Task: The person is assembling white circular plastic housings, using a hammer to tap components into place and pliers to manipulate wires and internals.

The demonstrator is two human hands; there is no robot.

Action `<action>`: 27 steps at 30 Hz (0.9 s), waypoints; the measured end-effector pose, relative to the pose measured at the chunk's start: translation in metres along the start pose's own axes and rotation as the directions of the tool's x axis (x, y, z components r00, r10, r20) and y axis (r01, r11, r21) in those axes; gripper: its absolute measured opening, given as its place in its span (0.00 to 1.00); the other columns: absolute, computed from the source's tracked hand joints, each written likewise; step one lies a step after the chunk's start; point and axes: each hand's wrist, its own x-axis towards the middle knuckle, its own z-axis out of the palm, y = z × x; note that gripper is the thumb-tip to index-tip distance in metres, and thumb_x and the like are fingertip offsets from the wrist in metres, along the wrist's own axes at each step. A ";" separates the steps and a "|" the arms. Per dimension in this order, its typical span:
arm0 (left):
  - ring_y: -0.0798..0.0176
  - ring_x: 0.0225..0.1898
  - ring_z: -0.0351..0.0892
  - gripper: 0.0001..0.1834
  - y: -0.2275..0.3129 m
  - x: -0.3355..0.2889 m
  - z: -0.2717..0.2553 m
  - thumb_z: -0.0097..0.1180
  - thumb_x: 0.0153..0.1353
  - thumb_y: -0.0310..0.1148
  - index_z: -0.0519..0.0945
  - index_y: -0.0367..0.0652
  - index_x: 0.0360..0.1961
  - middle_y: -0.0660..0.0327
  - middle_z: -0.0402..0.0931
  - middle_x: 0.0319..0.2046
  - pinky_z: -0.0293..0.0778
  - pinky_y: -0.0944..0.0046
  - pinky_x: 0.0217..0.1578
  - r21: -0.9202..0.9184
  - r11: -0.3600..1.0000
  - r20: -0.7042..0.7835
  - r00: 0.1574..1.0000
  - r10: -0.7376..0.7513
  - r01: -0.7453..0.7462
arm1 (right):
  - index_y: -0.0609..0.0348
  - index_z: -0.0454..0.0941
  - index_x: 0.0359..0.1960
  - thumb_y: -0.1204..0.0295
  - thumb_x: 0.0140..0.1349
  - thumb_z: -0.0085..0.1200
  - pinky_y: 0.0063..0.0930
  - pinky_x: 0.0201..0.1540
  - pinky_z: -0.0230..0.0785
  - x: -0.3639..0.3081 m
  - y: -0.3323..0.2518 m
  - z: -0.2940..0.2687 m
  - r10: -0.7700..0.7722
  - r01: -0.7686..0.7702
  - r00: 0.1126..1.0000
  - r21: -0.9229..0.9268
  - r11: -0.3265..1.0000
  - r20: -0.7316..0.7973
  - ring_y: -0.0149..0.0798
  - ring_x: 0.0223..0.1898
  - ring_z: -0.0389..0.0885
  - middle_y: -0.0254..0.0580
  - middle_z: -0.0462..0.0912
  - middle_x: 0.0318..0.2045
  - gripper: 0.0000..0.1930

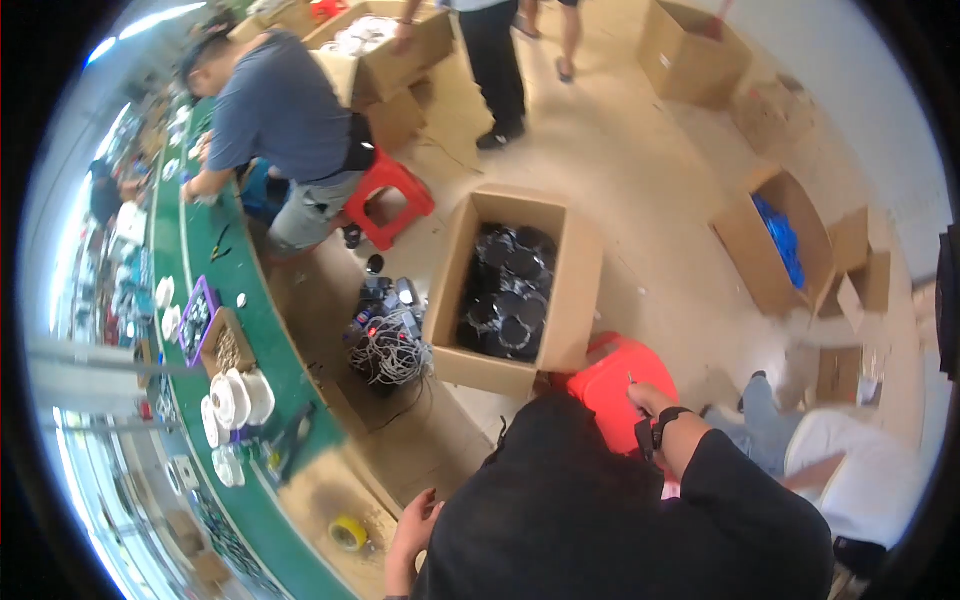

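Observation:
My left hand (415, 522) hangs near the bench's front edge, its fingers loosely bent and apart, with nothing visible in it. My right hand (652, 400), with a black band at the wrist, is closed at the seat of a red plastic stool (612, 395). Its fingertips are partly hidden against the seat. Just ahead of the stool stands an open cardboard box (582, 290), holding several round black glossy parts (510, 290).
A green workbench (300, 400) curves along the left, with white spools (240, 400) and yellow tape (348, 533). Tangled cables (388, 355) lie beside the box. A seated person (280, 110) works ahead left; another person (840, 460) is at right. A box with blue material (780, 240) stands right.

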 end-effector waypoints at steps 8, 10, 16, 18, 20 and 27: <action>0.53 0.54 0.79 0.26 0.007 0.032 -0.008 0.59 0.64 0.36 0.71 0.37 0.61 0.46 0.77 0.53 0.75 0.58 0.53 0.234 0.968 0.101 0.993 0.069 -0.091 | 0.57 0.73 0.53 0.59 0.62 0.49 0.38 0.24 0.69 -0.018 0.146 0.007 0.273 -0.242 0.962 0.383 0.891 -0.027 0.42 0.24 0.75 0.46 0.77 0.29 0.22; 0.53 0.54 0.79 0.26 0.018 0.037 -0.004 0.58 0.64 0.36 0.71 0.37 0.61 0.46 0.77 0.53 0.74 0.58 0.53 0.287 0.949 0.121 0.988 0.096 -0.127 | 0.60 0.74 0.53 0.63 0.62 0.51 0.36 0.24 0.70 -0.019 0.174 0.017 0.266 -0.244 0.964 0.393 0.887 0.000 0.40 0.24 0.75 0.45 0.78 0.29 0.20; 0.54 0.54 0.79 0.25 0.024 0.017 0.001 0.58 0.65 0.36 0.71 0.36 0.60 0.46 0.77 0.53 0.74 0.59 0.54 0.308 0.939 0.062 0.989 0.137 -0.150 | 0.60 0.74 0.47 0.58 0.65 0.51 0.34 0.25 0.68 -0.041 0.159 0.040 0.100 -0.142 0.987 0.387 0.911 0.128 0.38 0.26 0.75 0.45 0.77 0.28 0.18; 0.53 0.54 0.79 0.25 0.009 0.015 0.004 0.58 0.65 0.37 0.71 0.36 0.60 0.46 0.77 0.54 0.74 0.59 0.54 0.305 0.936 0.101 0.983 0.151 -0.175 | 0.56 0.74 0.44 0.53 0.67 0.49 0.32 0.23 0.65 -0.050 0.146 0.042 0.068 -0.106 0.990 0.342 0.934 0.122 0.36 0.26 0.75 0.40 0.75 0.26 0.18; 0.53 0.54 0.79 0.26 -0.003 0.014 0.009 0.58 0.65 0.37 0.71 0.36 0.60 0.46 0.77 0.53 0.74 0.59 0.54 0.256 0.953 0.081 0.986 0.146 -0.162 | 0.56 0.73 0.46 0.54 0.66 0.49 0.34 0.24 0.66 -0.040 0.143 0.036 0.088 -0.165 0.968 0.331 0.929 0.235 0.34 0.25 0.73 0.37 0.76 0.27 0.18; 0.51 0.55 0.79 0.28 -0.051 -0.005 0.019 0.58 0.64 0.42 0.71 0.39 0.61 0.47 0.76 0.55 0.74 0.58 0.55 0.175 0.980 -0.041 0.994 0.100 -0.091 | 0.62 0.75 0.40 0.57 0.63 0.52 0.35 0.25 0.67 -0.050 0.070 0.032 -0.056 0.051 0.997 0.080 0.996 0.056 0.37 0.25 0.74 0.43 0.78 0.26 0.18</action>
